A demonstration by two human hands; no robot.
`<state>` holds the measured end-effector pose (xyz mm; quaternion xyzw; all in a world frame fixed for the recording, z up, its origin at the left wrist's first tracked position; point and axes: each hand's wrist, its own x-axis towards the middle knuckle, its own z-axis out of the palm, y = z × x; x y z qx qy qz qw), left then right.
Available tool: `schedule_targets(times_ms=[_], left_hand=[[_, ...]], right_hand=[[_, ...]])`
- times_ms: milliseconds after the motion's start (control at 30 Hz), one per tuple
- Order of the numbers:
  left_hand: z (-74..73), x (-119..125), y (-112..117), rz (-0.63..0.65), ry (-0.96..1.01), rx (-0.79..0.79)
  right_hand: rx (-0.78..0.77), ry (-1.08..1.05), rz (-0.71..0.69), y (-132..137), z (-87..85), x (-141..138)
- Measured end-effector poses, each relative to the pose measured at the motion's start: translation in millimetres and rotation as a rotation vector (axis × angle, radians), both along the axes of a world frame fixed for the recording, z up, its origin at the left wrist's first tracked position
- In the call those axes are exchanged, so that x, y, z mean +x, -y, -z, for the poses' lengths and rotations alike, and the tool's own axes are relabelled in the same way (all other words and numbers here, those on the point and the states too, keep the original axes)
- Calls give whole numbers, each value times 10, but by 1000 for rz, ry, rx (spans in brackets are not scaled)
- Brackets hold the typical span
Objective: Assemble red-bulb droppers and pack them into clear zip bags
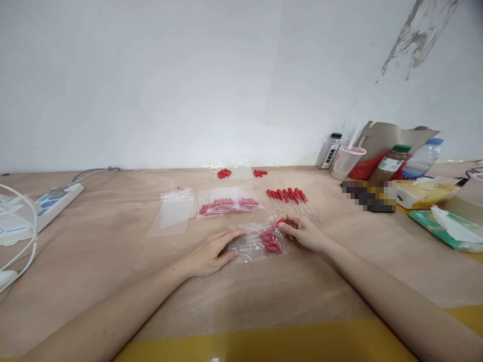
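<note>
A clear zip bag [251, 254] lies flat before me with several red-bulbed droppers [270, 242] inside, bulbs toward its right-hand mouth. Over the bag's left end rests my left hand [215, 251], thumb and fingers stretched apart, their tips touching the plastic. My right hand [302, 232] is closed in a pinch at the upper right corner of the mouth, on the red bulb of one dropper [279, 221]; its stem is hard to make out through the plastic. Several loose droppers [290, 195] lie side by side just beyond that hand.
Filled bags [230, 203] lie behind, beside flat zip bags [175, 208]. Farther back are more red bulbs [224, 173]. A power strip [60, 206] with cables sits left. At right stand bottles [390, 163], a plastic cup [347, 161] and tissue packs [449, 229]. A wall rises behind.
</note>
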<state>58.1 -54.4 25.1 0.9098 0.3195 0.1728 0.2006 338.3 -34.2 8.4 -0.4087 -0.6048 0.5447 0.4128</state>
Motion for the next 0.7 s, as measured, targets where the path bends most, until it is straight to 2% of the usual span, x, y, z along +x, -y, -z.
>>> schedule_targets(times_ms=[167, 300, 433, 700], left_hand=[[-7, 4, 0, -15, 1, -17], [-17, 15, 3, -7, 9, -13], [-23, 22, 10, -16, -1, -13], [-20, 19, 16, -11, 19, -7]], right_hand=[[-110, -17, -24, -32, -11, 31], [-97, 50, 61, -3, 13, -35], [-98, 106, 19, 22, 15, -73], [-90, -24, 156, 5, 25, -46]])
